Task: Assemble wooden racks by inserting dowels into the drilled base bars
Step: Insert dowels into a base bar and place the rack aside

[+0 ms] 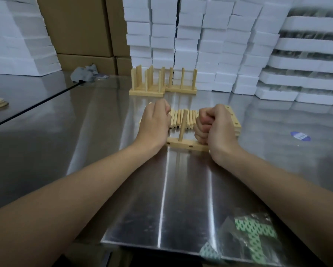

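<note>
Seating each dowel wants a straight push down into its hole. One upright dowel (183,125) stands in the base bar (188,147) on the steel surface (185,189). The right hand (213,128) is fisted at the bar's right end and the left hand (156,122) curls over the loose dowels (190,117). Whether either hand's fingers hold anything is hidden.

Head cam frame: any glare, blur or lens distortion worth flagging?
Head view: bright glare streaks run down the steel table, which also mirrors the foam boxes. Head view: wide-angle bowing leans the box stacks near the frame edges. Head view: dowels and base bar at centre are fairly sharp, while the green patterned item at bottom right is smeared and hard to identify.
</note>
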### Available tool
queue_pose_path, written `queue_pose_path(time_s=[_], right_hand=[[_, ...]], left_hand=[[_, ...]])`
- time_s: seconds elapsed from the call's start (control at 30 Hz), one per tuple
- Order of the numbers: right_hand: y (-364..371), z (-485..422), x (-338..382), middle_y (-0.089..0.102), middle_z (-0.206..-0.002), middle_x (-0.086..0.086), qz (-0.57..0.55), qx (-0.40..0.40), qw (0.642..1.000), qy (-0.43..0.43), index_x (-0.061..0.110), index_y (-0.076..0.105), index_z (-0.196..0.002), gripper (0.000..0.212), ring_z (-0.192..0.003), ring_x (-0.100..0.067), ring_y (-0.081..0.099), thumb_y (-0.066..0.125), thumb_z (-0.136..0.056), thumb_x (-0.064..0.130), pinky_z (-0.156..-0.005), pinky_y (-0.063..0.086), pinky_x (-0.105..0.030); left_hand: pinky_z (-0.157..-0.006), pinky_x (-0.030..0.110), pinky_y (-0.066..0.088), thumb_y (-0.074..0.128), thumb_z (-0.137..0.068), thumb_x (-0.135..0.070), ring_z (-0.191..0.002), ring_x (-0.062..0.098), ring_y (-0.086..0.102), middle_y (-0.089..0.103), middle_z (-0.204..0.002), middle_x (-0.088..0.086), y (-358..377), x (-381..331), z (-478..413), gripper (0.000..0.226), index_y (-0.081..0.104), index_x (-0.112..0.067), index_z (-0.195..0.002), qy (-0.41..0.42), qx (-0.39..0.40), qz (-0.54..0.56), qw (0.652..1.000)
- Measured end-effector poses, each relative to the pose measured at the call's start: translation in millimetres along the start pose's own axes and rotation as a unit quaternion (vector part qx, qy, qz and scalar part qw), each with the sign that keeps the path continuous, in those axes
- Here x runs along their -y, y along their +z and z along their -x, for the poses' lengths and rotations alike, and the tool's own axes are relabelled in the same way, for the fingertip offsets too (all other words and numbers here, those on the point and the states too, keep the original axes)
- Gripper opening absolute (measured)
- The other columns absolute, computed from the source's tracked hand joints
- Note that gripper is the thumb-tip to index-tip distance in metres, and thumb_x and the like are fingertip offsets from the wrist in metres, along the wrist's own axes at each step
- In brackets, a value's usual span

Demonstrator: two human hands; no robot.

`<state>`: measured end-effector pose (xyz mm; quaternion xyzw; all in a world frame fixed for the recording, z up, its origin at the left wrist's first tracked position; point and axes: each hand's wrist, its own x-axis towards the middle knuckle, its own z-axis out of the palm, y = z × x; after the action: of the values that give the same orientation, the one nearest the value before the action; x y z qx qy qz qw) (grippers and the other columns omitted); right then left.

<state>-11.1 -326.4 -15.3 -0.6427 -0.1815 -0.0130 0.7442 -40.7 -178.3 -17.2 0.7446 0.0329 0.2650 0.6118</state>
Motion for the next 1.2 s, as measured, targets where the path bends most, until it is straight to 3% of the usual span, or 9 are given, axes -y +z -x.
queue_pose_path(time_s=[0.13,0.3,0.47,0.6,0.67,0.8,0.93,1.1,1.2], right_hand=[[-1,6,6,0.039,-0.054,-0.003,0.08,-0.02,0.996,-0.023,0.02,0.041,-0.055,0.023,-0.052,-0.021,0.034,0.036,-0.076,0.025,-0.051,0.031,-0.032],[-35,26,3,0.062,-0.089,0.0,0.395,0.063,0.91,-0.113,0.017,0.06,-0.091,0.047,-0.088,-0.018,0.059,0.043,-0.1,0.06,-0.081,0.049,-0.036],[-57,27,6,0.068,-0.096,0.01,0.543,0.177,0.81,-0.133,0.026,0.067,-0.097,0.008,-0.088,-0.01,0.063,0.064,-0.101,0.032,-0.081,0.054,-0.038],[-60,17,25,0.068,-0.095,0.018,0.523,0.149,0.819,-0.185,0.026,0.075,-0.108,0.011,-0.088,-0.004,0.064,0.071,-0.098,0.024,-0.077,0.047,-0.011],[-56,-6,48,0.07,-0.091,0.023,0.498,0.124,0.833,-0.207,0.033,0.074,-0.11,0.015,-0.087,0.0,0.066,0.069,-0.096,0.031,-0.071,0.046,-0.006],[-47,-90,81,0.069,-0.087,0.036,0.486,0.059,0.856,-0.167,0.041,0.073,-0.103,0.01,-0.078,0.008,0.065,0.065,-0.099,0.037,-0.063,0.045,-0.012],[-46,-178,59,0.075,-0.082,0.005,0.518,0.019,0.854,-0.053,0.02,0.08,-0.097,0.01,-0.076,-0.014,0.066,0.073,-0.099,0.027,-0.059,0.046,-0.023],[-37,-230,-5,0.076,-0.092,-0.017,0.591,-0.005,0.804,0.059,-0.004,0.079,-0.104,0.017,-0.076,-0.022,0.066,0.065,-0.099,0.006,-0.067,0.059,-0.031],[-32,-248,-28,0.075,-0.091,-0.018,0.619,-0.003,0.779,0.095,-0.006,0.075,-0.097,0.016,-0.078,-0.027,0.068,0.06,-0.094,0.0,-0.079,0.064,-0.038]], left_hand=[[-0.053,0.036,0.016,0.034,-0.082,-0.03,-0.055,0.016,0.02,0.026,-0.059,-0.002,-1,-6,8,0.017,0.032,-0.025,-0.066,-0.009,0.001,0.044,0.999],[-0.051,0.035,0.034,0.04,-0.095,-0.042,-0.055,0.018,0.042,0.046,-0.057,0.001,-10,-1,9,0.042,0.056,-0.011,-0.072,0.027,0.018,0.036,0.999],[-0.071,0.023,0.048,0.028,-0.109,-0.058,-0.069,0.007,0.055,0.056,-0.075,-0.003,-24,4,-15,0.057,0.064,-0.019,-0.09,0.075,-0.085,0.031,0.993],[-0.059,0.01,0.042,0.028,-0.115,-0.051,-0.059,0.002,0.049,0.052,-0.075,-0.002,-45,15,-45,0.056,0.062,-0.015,-0.089,0.001,-0.214,0.067,0.975],[-0.062,0.02,0.044,0.027,-0.115,-0.051,-0.058,0.005,0.049,0.052,-0.073,-0.001,-50,21,-53,0.058,0.062,-0.014,-0.087,-0.072,-0.26,0.114,0.956],[-0.065,0.031,0.04,0.026,-0.114,-0.05,-0.062,0.011,0.053,0.055,-0.071,-0.002,-50,25,-57,0.06,0.064,-0.015,-0.083,-0.12,-0.278,0.116,0.946],[-0.068,0.036,0.04,0.025,-0.114,-0.052,-0.07,0.017,0.058,0.058,-0.073,-0.001,-46,28,-54,0.065,0.065,-0.015,-0.079,-0.094,-0.248,0.064,0.962],[-0.063,0.028,0.042,0.026,-0.115,-0.05,-0.055,0.0,0.057,0.057,-0.069,-0.002,-45,33,-55,0.065,0.065,-0.016,-0.076,-0.083,-0.232,0.055,0.968],[-0.048,0.01,0.042,0.028,-0.115,-0.049,-0.047,-0.003,0.052,0.053,-0.061,-0.005,-43,35,-53,0.064,0.065,-0.013,-0.078,-0.075,-0.23,0.054,0.969]])
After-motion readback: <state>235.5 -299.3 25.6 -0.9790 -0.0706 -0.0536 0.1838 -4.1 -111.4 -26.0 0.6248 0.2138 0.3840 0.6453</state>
